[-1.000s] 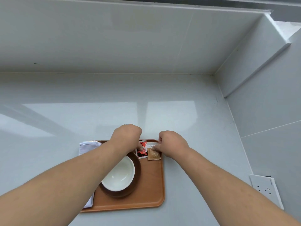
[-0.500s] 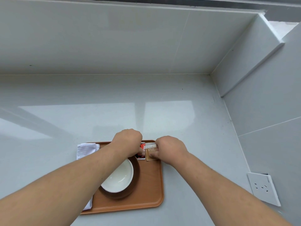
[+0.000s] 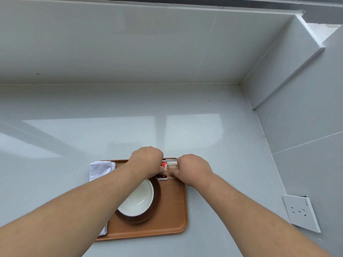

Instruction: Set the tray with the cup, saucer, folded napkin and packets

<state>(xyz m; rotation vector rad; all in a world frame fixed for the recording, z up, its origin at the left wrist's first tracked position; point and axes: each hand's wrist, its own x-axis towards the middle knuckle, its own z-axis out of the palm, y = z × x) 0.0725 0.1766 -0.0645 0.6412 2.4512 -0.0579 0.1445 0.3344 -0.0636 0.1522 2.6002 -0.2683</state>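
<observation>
A brown tray point(image 3: 172, 216) lies on the grey counter. On it a white cup point(image 3: 138, 200) sits in a dark brown saucer point(image 3: 156, 196). A white folded napkin point(image 3: 99, 168) lies along the tray's left side, partly under my left forearm. At the tray's far edge lie a red packet point(image 3: 163, 170) and a tan packet point(image 3: 171, 168) side by side. My left hand point(image 3: 146, 163) has its fingertips on the red packet. My right hand point(image 3: 193, 169) presses its fingertips on the tan packet.
The grey counter point(image 3: 111, 130) runs to a tiled back wall and a right side wall. A white wall socket point(image 3: 300, 213) sits on the right wall, low down. A white ledge point(image 3: 289, 60) juts out at the corner.
The tan packet has slid left and back, and lies against the red packet. Both hands stayed on the packets and shifted slightly.
</observation>
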